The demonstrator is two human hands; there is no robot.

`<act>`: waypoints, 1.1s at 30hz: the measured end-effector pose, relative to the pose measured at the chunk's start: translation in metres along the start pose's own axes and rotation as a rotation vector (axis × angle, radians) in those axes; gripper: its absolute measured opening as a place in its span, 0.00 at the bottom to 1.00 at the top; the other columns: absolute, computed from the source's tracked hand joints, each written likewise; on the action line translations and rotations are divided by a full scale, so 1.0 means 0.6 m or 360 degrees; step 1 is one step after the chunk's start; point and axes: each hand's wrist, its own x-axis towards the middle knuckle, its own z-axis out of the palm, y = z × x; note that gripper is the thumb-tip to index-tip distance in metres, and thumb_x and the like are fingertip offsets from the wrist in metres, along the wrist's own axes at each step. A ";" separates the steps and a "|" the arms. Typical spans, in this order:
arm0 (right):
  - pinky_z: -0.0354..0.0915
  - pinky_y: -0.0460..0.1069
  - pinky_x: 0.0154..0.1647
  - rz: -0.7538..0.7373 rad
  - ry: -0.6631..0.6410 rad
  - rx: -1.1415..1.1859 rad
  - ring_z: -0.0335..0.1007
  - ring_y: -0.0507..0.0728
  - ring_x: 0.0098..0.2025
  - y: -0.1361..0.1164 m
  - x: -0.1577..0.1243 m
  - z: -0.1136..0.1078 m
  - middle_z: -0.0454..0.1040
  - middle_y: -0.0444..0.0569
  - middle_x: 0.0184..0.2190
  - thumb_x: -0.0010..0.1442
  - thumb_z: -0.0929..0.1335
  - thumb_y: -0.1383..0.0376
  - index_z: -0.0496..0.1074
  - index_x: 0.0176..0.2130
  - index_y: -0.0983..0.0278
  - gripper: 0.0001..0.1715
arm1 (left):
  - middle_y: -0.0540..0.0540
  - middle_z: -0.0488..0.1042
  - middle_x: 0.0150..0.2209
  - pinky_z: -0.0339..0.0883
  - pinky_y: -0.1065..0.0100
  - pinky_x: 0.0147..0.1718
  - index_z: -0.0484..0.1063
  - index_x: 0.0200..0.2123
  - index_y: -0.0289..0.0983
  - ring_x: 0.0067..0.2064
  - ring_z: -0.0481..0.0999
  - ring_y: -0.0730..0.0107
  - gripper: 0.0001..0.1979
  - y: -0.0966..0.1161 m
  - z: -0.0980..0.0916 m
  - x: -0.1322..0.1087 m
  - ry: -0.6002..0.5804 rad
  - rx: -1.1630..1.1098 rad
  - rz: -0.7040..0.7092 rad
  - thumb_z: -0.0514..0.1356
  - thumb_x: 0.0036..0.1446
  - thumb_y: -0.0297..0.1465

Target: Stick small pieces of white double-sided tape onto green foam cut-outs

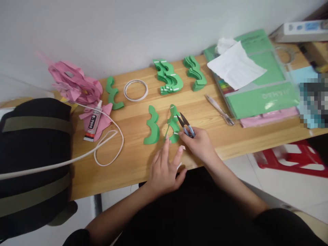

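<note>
My right hand [201,143] is closed around small snips [188,130] with dark blades and bluish handles. The blades stand apart, pointing away from me, beside a wavy green cutout [175,137] that bears short white strips. A thin green edge [167,128] curls up along that cutout's left side. My left hand [163,171] lies with fingers spread, one fingertip touching the cutout's lower left. At its index fingertip is a small white bit [182,147], apparently tape, and another white bit shows near the thumb. Just left lies a second green cutout [151,126].
Stacked green cutouts [167,77], a tape roll [136,90], pink scraps [77,82] and a glue tube [92,123] lie around. A pen [219,108] and a green packet [261,99] under white tissue [237,66] are at right. A white cable [77,159] crosses the left.
</note>
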 end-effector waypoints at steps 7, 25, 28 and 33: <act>0.51 0.46 0.22 0.0041 -0.0058 -0.0161 0.55 0.51 0.21 -0.005 0.005 -0.005 0.62 0.42 0.16 0.49 0.66 0.55 0.61 0.19 0.61 0.17 | 0.30 0.30 0.71 0.69 0.53 0.50 0.37 0.70 0.37 0.66 0.60 0.42 0.46 -0.002 0.007 -0.006 -0.0004 -0.0050 0.0006 0.61 0.56 0.37; 0.51 0.47 0.22 0.0009 0.0151 -0.0461 0.59 0.52 0.20 -0.015 -0.002 0.009 0.65 0.43 0.15 0.50 0.67 0.57 0.62 0.19 0.61 0.15 | 0.24 0.31 0.70 0.71 0.55 0.49 0.47 0.67 0.31 0.66 0.59 0.40 0.38 -0.002 0.012 -0.001 0.0096 0.0049 0.0085 0.58 0.58 0.36; 0.51 0.47 0.22 0.0028 0.0162 -0.0544 0.58 0.52 0.20 -0.019 -0.001 0.010 0.66 0.43 0.15 0.50 0.68 0.58 0.63 0.19 0.61 0.15 | 0.25 0.32 0.70 0.71 0.55 0.48 0.48 0.67 0.32 0.66 0.59 0.40 0.37 -0.002 0.011 0.000 0.0092 0.0052 0.0076 0.58 0.58 0.36; 0.49 0.47 0.22 0.0143 0.0097 -0.0739 0.53 0.51 0.19 -0.028 0.011 0.006 0.61 0.41 0.13 0.49 0.70 0.59 0.59 0.16 0.61 0.19 | 0.25 0.32 0.70 0.71 0.55 0.48 0.49 0.66 0.32 0.63 0.64 0.41 0.37 -0.001 0.008 0.000 0.0056 0.0062 0.0053 0.58 0.58 0.36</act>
